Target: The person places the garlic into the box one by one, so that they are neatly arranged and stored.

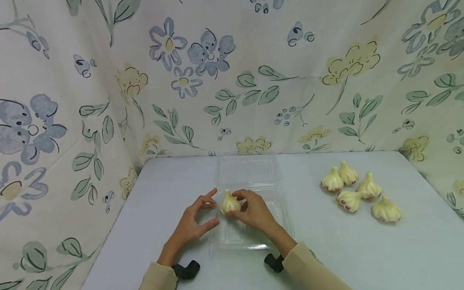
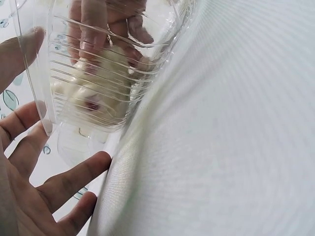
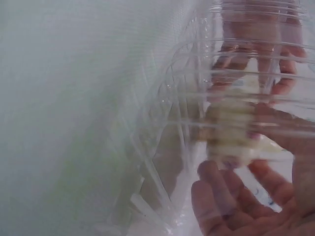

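A clear plastic clamshell container (image 1: 246,238) lies on the table with its lid (image 1: 248,172) folded back, away from me. Inside its left part, my right hand (image 1: 256,210) pinches a garlic bulb (image 1: 229,203) between thumb and fingers, the stem pointing up. My left hand (image 1: 194,221) is at the container's left side, thumb and fingers spread, holding nothing; in the left wrist view its fingertips (image 2: 37,39) are at the clear wall. Through the ribbed plastic, the right wrist view shows the same bulb (image 3: 231,130), blurred. Whether it touches the container floor I cannot tell.
Several more garlic bulbs (image 1: 349,200) lie grouped on the right side of the white table (image 1: 335,256). A floral curtain (image 1: 230,89) surrounds the table at the back and sides. Black wrist-worn devices (image 1: 187,270) sit at both sleeve cuffs.
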`<act>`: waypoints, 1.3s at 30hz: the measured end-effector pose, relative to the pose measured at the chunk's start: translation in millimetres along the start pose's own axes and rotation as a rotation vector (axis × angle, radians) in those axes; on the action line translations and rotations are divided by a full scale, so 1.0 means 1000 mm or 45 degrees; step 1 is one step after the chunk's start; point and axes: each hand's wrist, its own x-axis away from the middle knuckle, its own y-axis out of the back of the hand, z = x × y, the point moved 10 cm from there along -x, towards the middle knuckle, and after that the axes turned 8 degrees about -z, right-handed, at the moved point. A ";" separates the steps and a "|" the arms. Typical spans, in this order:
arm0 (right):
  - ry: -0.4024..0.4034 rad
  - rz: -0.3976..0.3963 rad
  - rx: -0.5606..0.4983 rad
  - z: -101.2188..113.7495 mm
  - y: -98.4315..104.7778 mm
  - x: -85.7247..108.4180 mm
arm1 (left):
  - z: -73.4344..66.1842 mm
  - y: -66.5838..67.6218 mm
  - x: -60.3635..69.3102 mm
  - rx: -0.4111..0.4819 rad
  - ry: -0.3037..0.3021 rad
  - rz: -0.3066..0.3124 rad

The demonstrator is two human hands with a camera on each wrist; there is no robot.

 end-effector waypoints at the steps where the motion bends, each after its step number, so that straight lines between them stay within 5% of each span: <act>1: 0.003 0.003 -0.002 0.000 0.000 0.000 | 0.000 0.000 0.000 -0.001 0.000 -0.001; 22: -0.068 0.015 -0.020 -0.005 0.004 0.000 | -0.001 0.002 0.001 -0.019 0.004 -0.005; 39: -0.230 -0.017 -0.131 -0.024 0.051 0.000 | -0.002 0.000 0.000 -0.007 -0.017 -0.005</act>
